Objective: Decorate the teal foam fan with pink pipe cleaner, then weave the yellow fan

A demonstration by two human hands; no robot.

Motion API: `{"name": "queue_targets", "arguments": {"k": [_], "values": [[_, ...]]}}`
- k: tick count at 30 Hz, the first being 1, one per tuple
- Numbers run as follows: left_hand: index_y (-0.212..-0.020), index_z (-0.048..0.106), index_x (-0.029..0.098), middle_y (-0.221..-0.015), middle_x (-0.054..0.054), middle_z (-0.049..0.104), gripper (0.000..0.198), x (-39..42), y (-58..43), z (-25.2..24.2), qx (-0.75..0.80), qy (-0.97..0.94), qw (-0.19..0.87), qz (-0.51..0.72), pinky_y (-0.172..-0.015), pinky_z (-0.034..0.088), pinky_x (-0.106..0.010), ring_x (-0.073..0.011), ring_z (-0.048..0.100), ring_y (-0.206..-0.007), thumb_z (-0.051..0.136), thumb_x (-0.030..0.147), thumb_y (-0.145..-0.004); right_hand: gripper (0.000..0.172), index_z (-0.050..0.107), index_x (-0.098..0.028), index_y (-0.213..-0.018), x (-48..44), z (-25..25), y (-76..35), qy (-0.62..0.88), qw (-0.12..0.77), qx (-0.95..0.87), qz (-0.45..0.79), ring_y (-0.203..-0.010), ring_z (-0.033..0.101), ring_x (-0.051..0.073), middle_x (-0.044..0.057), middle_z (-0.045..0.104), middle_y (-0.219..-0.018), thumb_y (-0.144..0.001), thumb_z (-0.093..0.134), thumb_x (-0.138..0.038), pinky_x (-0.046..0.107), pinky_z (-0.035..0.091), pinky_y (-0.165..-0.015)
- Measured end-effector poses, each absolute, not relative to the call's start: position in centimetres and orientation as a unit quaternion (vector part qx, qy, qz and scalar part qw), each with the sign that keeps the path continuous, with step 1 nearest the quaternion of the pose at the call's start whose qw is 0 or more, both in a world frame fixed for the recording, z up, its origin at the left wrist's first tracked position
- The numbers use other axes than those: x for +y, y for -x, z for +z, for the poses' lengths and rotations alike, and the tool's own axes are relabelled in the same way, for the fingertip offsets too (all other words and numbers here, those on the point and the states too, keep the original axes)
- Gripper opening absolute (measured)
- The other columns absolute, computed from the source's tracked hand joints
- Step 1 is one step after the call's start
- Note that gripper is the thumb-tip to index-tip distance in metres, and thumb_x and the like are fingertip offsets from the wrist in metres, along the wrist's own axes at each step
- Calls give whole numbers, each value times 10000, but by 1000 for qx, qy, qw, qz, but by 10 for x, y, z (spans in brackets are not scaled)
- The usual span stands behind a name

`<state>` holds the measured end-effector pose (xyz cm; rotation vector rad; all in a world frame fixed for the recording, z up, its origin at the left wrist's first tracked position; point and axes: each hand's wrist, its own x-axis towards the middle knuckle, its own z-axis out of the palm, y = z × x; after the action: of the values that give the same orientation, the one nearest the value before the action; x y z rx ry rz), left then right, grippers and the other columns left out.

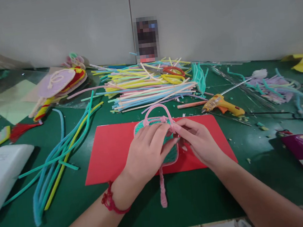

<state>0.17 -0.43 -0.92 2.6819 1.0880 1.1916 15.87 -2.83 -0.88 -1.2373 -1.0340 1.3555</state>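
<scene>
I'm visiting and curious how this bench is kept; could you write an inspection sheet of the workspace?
Surface: glossy green tabletop, small scraps scattered; rectangular red sheet beneath the work.
Work: flat teal-and-pink craft piece, with a pink fuzzy loop on top and a pink strip extending below.
Clutter: heap of pastel fuzzy stems, orange-handled metal scissors on it; loose blue, green and yellow stems at left; yellow glue gun at right.
Hands: left hand, wearing a red braided bracelet, holds the piece; right hand pinches it near the loop's right base.
Cables: thin black cable from the glue gun toward the right.
Surroundings: plain grey wall behind; a pixelated rectangle against it, unreadable.
</scene>
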Motion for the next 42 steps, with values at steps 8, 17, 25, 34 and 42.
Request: {"name": "queue_targets", "arguments": {"k": [8,17,25,34,42], "values": [[-986,576,163,-912,-50,701,127,-6,-3,-14,349,-837,8,421,-808,528,-268,-163,662,-881,566,216,-871,169,667,-210,-764,-29,-9,-157,499,492,-425,573,-482,487,59,-38,558,-576,-812,624,-366,153,395,-400],[-1019,588,158,-924,-46,709,161,-8,-2,-12,332,-841,-2,428,-826,539,-250,-148,669,-884,575,168,-859,207,669,-189,-793,-29,-6,-159,489,488,-420,588,-529,519,81,-16,554,-621,-795,628,-391,157,400,-382],[-959,612,159,-846,-43,719,115,-8,-2,-8,331,-843,22,424,-735,551,-272,-158,679,-792,569,205,-862,214,664,-183,-762,-27,-5,-164,503,467,-443,576,-489,504,81,-20,565,-594,-779,645,-396,184,398,-389],[-943,631,150,-837,-34,725,184,-6,-1,-7,338,-854,44,392,-659,543,-234,-138,682,-735,480,253,-922,223,668,-179,-750,-24,-3,-174,527,415,-493,554,-433,479,74,-19,591,-567,-790,633,-396,209,380,-424],[-1020,587,135,-928,-59,714,161,-4,4,-7,293,-883,18,367,-718,558,-257,-163,679,-852,473,195,-923,211,676,-184,-739,-24,0,-174,533,415,-520,523,-451,479,83,-13,600,-580,-802,618,-376,224,383,-456]]}}
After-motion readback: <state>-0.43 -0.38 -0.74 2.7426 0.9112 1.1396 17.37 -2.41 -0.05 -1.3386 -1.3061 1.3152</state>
